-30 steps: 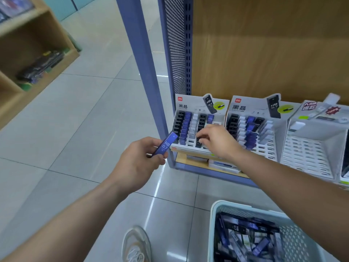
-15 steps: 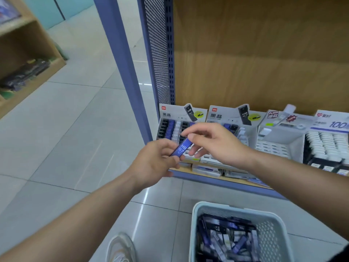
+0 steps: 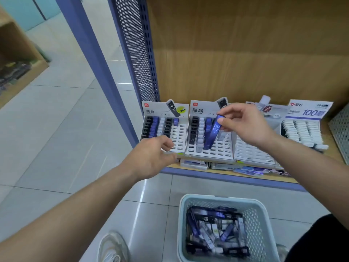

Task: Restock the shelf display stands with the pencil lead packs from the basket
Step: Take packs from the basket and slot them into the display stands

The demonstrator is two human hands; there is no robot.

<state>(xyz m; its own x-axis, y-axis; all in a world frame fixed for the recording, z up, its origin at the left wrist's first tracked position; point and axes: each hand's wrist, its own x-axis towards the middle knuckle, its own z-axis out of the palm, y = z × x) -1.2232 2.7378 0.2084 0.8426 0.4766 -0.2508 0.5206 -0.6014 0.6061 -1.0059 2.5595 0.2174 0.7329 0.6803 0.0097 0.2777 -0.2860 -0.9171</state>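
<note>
- One only, nearest: seeing a pale perforated basket (image 3: 222, 200) standing on the floor tiles, holding a jumbled heap of pencil lead packs (image 3: 213, 233) too tangled for counting.
- Seeing one light shoe (image 3: 113, 248) just left of it.
- Spotting two bare hands further out, the left hand (image 3: 151, 157) hanging in front of the leftmost stand (image 3: 179, 133), fingers loosely curled, holding nothing visible.
- Finding the right hand (image 3: 247, 125) raised over the second stand (image 3: 221, 150), pinching the top end of one blue pack (image 3: 214, 132) marked HB 0.7 between thumb and fingertips, its lower end tilting down towards the slots; unable to tell whether it is touching them.
- Counting four display stands side by side on the wooden shelf (image 3: 217, 176), the third stand (image 3: 253, 156) and fourth stand (image 3: 302, 129) lying to the right.
- Noting black, blue and white packs standing in columns in the first two stands, and rows of white items filling the fourth.
</note>
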